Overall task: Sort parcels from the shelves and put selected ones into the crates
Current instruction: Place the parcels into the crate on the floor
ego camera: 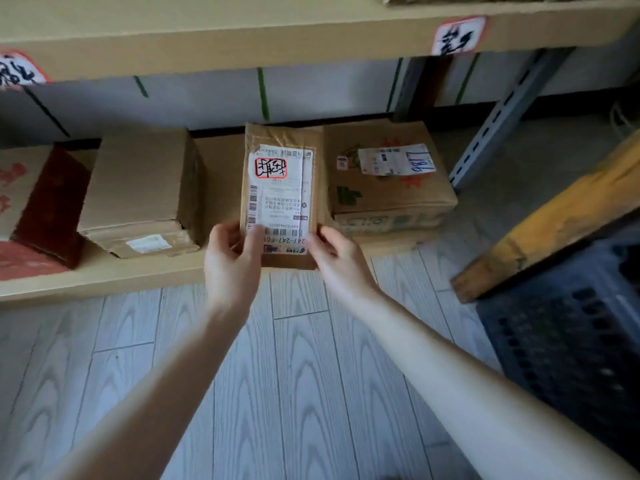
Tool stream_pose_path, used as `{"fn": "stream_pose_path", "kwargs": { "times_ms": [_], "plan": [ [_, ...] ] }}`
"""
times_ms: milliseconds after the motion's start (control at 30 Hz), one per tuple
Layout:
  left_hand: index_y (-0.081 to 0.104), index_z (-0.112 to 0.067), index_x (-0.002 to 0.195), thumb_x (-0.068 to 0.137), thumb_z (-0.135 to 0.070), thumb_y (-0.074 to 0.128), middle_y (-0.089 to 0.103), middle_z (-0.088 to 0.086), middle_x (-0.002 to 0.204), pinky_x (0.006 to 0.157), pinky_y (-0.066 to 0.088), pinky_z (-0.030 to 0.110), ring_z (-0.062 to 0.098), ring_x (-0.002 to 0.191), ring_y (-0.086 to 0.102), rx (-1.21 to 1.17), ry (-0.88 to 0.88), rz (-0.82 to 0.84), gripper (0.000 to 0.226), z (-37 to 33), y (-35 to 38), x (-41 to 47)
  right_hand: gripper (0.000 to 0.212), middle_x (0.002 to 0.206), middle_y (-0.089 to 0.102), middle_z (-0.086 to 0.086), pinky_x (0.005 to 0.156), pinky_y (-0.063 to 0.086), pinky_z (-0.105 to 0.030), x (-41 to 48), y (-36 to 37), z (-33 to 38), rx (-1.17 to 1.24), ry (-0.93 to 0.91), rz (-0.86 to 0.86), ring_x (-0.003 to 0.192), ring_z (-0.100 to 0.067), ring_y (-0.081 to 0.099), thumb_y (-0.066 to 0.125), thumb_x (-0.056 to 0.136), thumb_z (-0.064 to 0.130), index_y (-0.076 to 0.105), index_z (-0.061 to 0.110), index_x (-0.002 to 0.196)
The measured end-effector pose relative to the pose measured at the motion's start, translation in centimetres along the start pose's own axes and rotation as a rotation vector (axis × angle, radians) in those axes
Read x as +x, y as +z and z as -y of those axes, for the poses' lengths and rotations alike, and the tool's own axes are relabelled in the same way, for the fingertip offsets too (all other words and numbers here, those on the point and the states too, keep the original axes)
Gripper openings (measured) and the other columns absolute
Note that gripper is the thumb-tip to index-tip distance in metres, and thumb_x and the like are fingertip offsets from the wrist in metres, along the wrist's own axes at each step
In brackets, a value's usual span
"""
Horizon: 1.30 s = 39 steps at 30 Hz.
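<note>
Cardboard parcel [281, 188] held over the lower shelf [104, 275] edge, left hand [232, 261] and right hand [341, 261] pinching its bottom corners (looks light, stiff); grip the edges, crate [568, 341] right.

Flat brown parcel [280, 188] with white label, held upright before lower shelf [104, 275]

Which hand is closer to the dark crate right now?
Right. The right hand grips the held parcel at its lower right corner, on the side facing the dark crate. The left hand grips the lower left corner, farther away.
</note>
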<state>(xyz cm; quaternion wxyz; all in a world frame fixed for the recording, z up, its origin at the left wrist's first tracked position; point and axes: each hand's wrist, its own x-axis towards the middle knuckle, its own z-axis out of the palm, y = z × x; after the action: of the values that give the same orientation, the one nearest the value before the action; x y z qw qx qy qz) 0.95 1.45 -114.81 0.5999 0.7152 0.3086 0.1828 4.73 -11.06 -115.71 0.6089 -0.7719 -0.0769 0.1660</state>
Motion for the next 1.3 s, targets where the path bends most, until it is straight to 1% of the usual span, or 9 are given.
{"fn": "stream_pose_path", "kwargs": {
  "times_ms": [100,167,367,533,633,733,800,1000,1300],
  "plan": [
    [0.059,-0.002,0.106,0.087,-0.020,0.060,0.066,0.007,0.097,0.072,0.055,0.025,0.018,0.085,0.064,0.187,-0.073,0.066,0.026,-4.1,0.2,-4.7,0.027,0.096,0.065,-0.020,0.078,0.047,-0.042,-5.8,-3.6,2.6,0.058,0.165,-0.023,0.089,-0.032,0.059,0.048,0.094,0.020,0.060,-0.004,0.093],
    [0.060,-0.001,0.111,0.087,-0.021,0.061,0.066,0.012,0.104,0.083,0.053,0.036,0.025,0.092,0.063,0.308,-0.110,0.174,0.031,-7.1,0.9,-8.5,0.028,0.097,0.066,-0.018,0.078,0.046,-0.039,-10.2,-6.6,4.4,0.084,0.267,-0.078,0.087,-0.027,0.058,0.047,0.095,0.019,0.063,-0.004,0.100],
    [0.058,0.001,0.114,0.092,-0.022,0.054,0.064,0.016,0.112,0.086,0.049,0.043,0.033,0.103,0.060,0.519,-0.187,0.615,0.032,-14.7,5.3,-21.4,0.027,0.112,0.067,-0.009,0.090,0.046,-0.037,-24.4,-17.1,9.1,0.199,0.567,-0.323,0.104,-0.022,0.059,0.045,0.094,0.022,0.066,0.008,0.106],
    [0.059,-0.003,0.108,0.090,-0.025,0.056,0.066,0.009,0.101,0.059,0.040,0.027,0.022,0.083,0.057,0.658,-0.089,0.873,0.028,-19.8,10.1,-33.2,0.034,0.074,0.059,0.003,0.055,0.036,-0.014,-36.5,-24.6,11.3,0.318,0.727,-0.647,0.067,-0.003,0.052,0.049,0.090,0.029,0.046,0.025,0.056],
    [0.059,-0.007,0.103,0.089,-0.021,0.058,0.063,0.003,0.093,0.059,0.039,0.023,0.014,0.075,0.056,0.651,-0.014,1.004,0.020,-22.1,13.2,-40.5,0.042,0.053,0.051,0.005,0.048,0.032,-0.013,-42.8,-28.9,11.6,0.380,0.754,-0.891,0.046,0.001,0.045,0.057,0.087,0.035,0.044,0.020,0.050],
    [0.055,-0.015,0.097,0.088,-0.020,0.059,0.061,-0.003,0.090,0.068,0.043,0.026,0.017,0.083,0.059,0.608,0.025,1.149,0.011,-22.6,16.9,-47.9,0.028,0.061,0.058,0.009,0.055,0.041,-0.021,-48.5,-33.1,10.1,0.407,0.776,-1.101,0.055,-0.002,0.053,0.061,0.085,0.034,0.051,0.022,0.062],
    [0.055,-0.015,0.104,0.089,-0.019,0.058,0.062,-0.005,0.095,0.075,0.045,0.028,0.018,0.091,0.060,0.590,0.021,1.247,0.016,-21.5,19.9,-52.6,0.004,0.079,0.066,0.012,0.065,0.051,-0.019,-51.8,-35.9,7.6,0.466,0.759,-1.199,0.072,-0.001,0.063,0.060,0.087,0.027,0.058,0.027,0.084],
    [0.050,-0.014,0.131,0.094,-0.021,0.049,0.061,0.004,0.123,0.094,0.046,0.035,0.022,0.110,0.057,0.838,0.004,1.456,0.038,-11.1,28.3,-61.5,0.029,0.111,0.062,0.001,0.088,0.051,-0.039,-57.0,-41.4,-4.4,0.461,0.969,-1.169,0.095,-0.014,0.060,0.052,0.092,0.017,0.051,0.017,0.121],
    [0.059,-0.011,0.121,0.093,-0.013,0.049,0.065,0.012,0.117,0.083,0.050,0.033,0.024,0.100,0.061,1.077,-0.113,1.474,0.030,7.4,34.9,-63.2,0.027,0.116,0.062,-0.012,0.089,0.052,-0.042,-55.2,-41.3,-24.6,0.610,1.284,-1.127,0.104,-0.028,0.061,0.051,0.091,0.009,0.050,0.008,0.118]
  ]
}}
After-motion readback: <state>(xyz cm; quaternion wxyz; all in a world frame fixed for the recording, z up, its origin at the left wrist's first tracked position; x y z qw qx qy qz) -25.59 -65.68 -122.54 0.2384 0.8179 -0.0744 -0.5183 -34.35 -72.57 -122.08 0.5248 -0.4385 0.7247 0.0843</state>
